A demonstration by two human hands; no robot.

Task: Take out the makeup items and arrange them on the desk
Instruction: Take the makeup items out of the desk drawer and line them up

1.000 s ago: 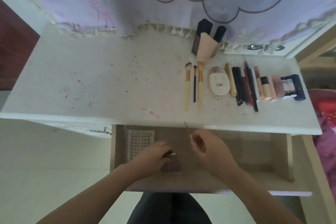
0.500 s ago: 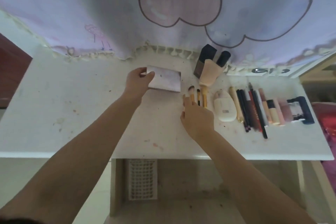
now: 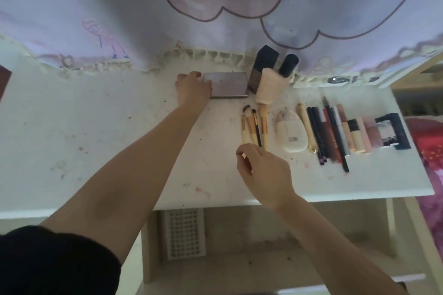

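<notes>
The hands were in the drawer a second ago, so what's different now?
Both hands came up out of the open drawer. The left hand carried the flat palette to the back of the desk and holds its edge. The right hand laid a fourth brush beside the three. The pencils and tubes stayed in their row.

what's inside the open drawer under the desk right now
A white perforated tray lies at the left end of the drawer, with bare, speckled floor beside it. The right forearm and the desk edge cover part of the drawer.
</notes>
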